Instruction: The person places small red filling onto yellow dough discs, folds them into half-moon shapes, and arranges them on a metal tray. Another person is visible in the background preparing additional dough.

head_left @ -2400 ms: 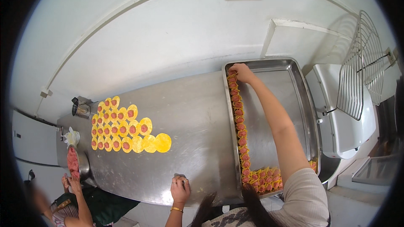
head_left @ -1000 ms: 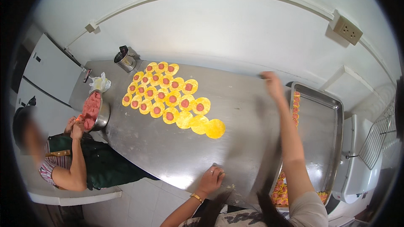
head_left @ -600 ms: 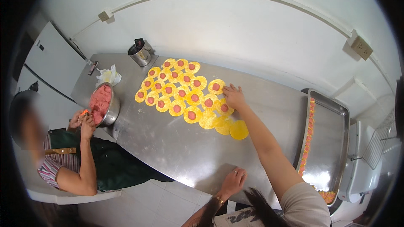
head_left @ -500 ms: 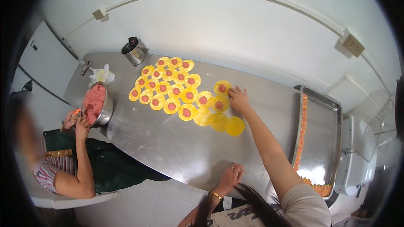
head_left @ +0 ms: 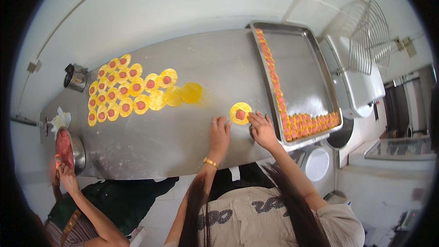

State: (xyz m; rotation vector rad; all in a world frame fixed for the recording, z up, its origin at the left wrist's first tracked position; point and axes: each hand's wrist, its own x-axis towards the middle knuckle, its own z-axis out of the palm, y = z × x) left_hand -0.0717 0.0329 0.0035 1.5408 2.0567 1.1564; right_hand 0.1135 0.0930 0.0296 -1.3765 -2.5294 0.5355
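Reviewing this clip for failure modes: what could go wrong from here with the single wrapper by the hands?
1. The filled yellow wrapper lies close to the tray rim; a nudge from the right hand could push it against the rim and perhaps smear the filling.
2. The left hand rests flat beside it; a slide might drag or crease the wrapper.

Light: bright, even, daylight-like; strongest on the white wall beyond the steel surface (head_left: 192,123).
Glare: soft sheen across the surface and inside the tray (head_left: 315,59).
Shadows: faint, short, beneath the hands.
Distortion: heavy fisheye; black rim, edges bowed.
Focus: sharp at centre, softer toward the rim.
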